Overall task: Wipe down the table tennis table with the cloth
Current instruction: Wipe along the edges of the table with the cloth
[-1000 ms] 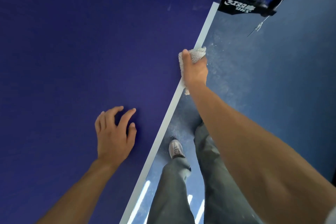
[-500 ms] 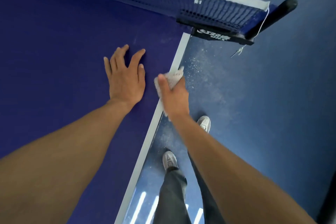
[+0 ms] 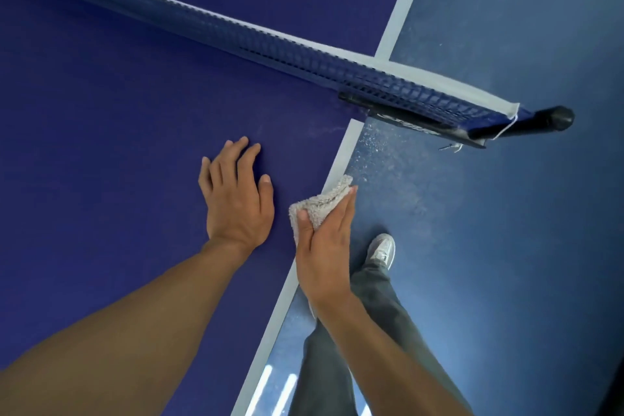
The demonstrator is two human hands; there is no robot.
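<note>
Right hand gripping grey cloth against the table's white side edge, cloth bunched ahead of thumb, left hand flat, fingers spread, just beside

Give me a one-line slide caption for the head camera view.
Right hand holds the cloth against the table edge near the net; left hand rests flat on top.
</note>
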